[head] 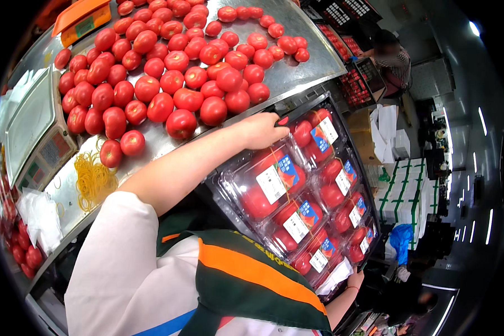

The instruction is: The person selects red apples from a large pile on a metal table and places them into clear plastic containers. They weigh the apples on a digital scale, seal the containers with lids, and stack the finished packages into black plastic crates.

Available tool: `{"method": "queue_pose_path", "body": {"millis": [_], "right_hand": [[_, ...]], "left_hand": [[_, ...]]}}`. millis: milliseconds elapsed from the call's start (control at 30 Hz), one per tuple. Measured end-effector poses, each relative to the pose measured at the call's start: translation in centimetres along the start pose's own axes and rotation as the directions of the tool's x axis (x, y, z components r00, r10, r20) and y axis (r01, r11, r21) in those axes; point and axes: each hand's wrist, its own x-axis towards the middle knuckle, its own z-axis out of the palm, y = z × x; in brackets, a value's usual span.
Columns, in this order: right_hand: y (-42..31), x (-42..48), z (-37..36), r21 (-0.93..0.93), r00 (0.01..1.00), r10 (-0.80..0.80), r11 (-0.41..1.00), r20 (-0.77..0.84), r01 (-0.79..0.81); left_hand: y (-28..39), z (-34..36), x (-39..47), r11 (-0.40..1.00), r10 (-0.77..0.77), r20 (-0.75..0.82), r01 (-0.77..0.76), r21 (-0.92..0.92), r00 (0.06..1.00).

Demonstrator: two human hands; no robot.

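Observation:
A black plastic crate [360,164] is held in front of my body, tilted in the view. Clear plastic packs of tomatoes [273,185] fill it in two rows. The packs bear white and blue labels, and rubber bands show around some of them. My left hand [265,131] grips the crate's end nearest the metal table, with the fingertips hidden behind the rim. At the opposite end, my right hand [355,279] holds the crate, partly hidden by its edge. A crumpled white paper [337,275] lies inside near my right hand.
Many loose tomatoes [172,80] cover the metal table [311,77]. Beside them are an orange scale [86,26], a grey scale [29,122] and yellow rubber bands [90,178]. A person [397,63] works near other crates. Strapped white boxes [403,189] stand beyond.

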Motion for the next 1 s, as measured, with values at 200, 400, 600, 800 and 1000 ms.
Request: {"method": "queue_pose_path", "body": {"millis": [200, 400, 600, 800, 1000], "right_hand": [[0.7, 1.5, -0.4, -0.019, 1.000, 0.027, 0.999, 0.002, -0.026], [2.9, 2.9, -2.2, -0.207, 0.992, -0.117, 0.973, -0.042, 0.106], [-4.9, 3.9, -0.7, -0.042, 0.989, -0.149, 0.988, 0.001, 0.149], [-3.5, 5.8, 1.7, 0.046, 0.973, -0.221, 0.975, 0.070, 0.218], [-4.1, 5.4, 0.3, 0.241, 0.974, -0.049, 0.971, 0.220, -0.005]], "left_hand": [[-0.2, 1.1, -3.0, 0.996, -0.013, 0.015, 0.014, -0.093, 1.000], [-0.3, 1.5, -4.6, 0.993, -0.055, -0.056, 0.049, -0.105, 0.997], [-1.0, 0.8, -5.2, 0.979, -0.057, -0.195, 0.017, -0.202, 0.979], [-3.8, 0.5, -2.1, 0.999, -0.038, -0.166, 0.037, -0.008, 0.985], [-7.4, -4.6, 5.0, 0.965, 0.162, -0.014, -0.161, -0.206, 0.987]]}}
